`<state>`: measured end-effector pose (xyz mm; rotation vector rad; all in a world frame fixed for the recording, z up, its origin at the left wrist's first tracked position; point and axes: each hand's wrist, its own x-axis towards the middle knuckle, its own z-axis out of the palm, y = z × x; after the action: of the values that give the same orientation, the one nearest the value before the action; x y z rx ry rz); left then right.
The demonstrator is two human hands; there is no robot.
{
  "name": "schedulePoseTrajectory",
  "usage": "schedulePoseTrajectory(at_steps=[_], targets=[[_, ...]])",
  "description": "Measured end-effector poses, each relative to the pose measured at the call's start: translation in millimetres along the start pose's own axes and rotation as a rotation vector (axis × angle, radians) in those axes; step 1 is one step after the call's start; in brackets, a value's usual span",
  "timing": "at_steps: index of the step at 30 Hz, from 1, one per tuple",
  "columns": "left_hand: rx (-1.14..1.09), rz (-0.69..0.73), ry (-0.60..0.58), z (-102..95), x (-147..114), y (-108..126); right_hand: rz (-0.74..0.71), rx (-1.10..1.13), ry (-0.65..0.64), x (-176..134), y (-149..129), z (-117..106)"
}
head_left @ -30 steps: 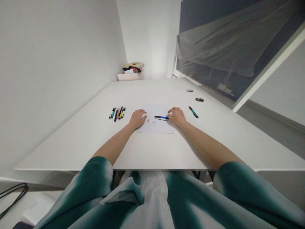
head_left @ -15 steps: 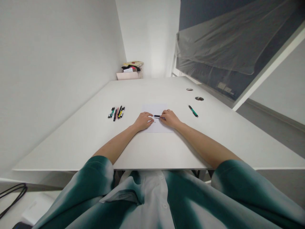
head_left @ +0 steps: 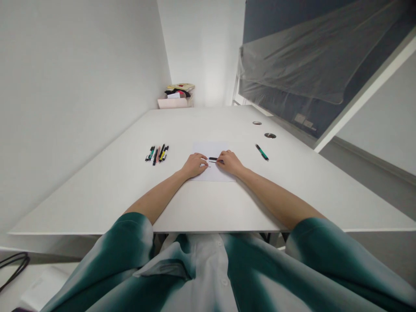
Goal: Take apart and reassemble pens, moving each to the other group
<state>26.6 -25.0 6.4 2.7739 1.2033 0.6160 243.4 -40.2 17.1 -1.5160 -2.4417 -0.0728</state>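
Observation:
A sheet of white paper [head_left: 216, 174] lies on the table under both my hands. My left hand [head_left: 195, 165] rests on its left side, thumb and fingertips apart, with no held thing visible. My right hand [head_left: 229, 162] is on the right side, fingers pinched around a thin dark stick [head_left: 212, 162], perhaps a pen refill, that points left. Just beyond it lies a short black pen part [head_left: 213, 158], its right end next to my right fingertips. A tiny thin piece [head_left: 209, 167] is on the paper by my left thumb.
Several pens [head_left: 157, 154] lie grouped on the left of the white table [head_left: 208, 208]. One green and black pen [head_left: 261, 152] is to the right. Two round metal grommets [head_left: 270, 135] sit farther back. A pink box [head_left: 173, 103] with cloths stands at the far end.
The view has shifted slightly. My right fingers have drawn back a little to the right, and more of the thin dark stick shows. My left hand stays nearly still.

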Motion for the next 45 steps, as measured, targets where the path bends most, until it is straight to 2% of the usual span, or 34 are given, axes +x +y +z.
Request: schedulePoseTrajectory(at_steps=[9,19,31,45], targets=[[-0.021,-0.015,0.042,-4.2,-1.8,-0.1,-0.021,0.017,0.024,-0.9,6.3,1.3],[-0.043,-0.084,0.08,-8.5,-2.5,-8.8,-0.126,0.063,0.098,-3.6,7.0,-6.9],[-0.032,-0.021,0.089,-9.0,-3.5,-6.6,-0.215,0.067,0.125,-1.2,3.5,-0.7],[-0.023,-0.019,0.084,-9.8,-3.3,-5.6,-0.218,0.077,0.123,-0.6,1.5,1.6]])
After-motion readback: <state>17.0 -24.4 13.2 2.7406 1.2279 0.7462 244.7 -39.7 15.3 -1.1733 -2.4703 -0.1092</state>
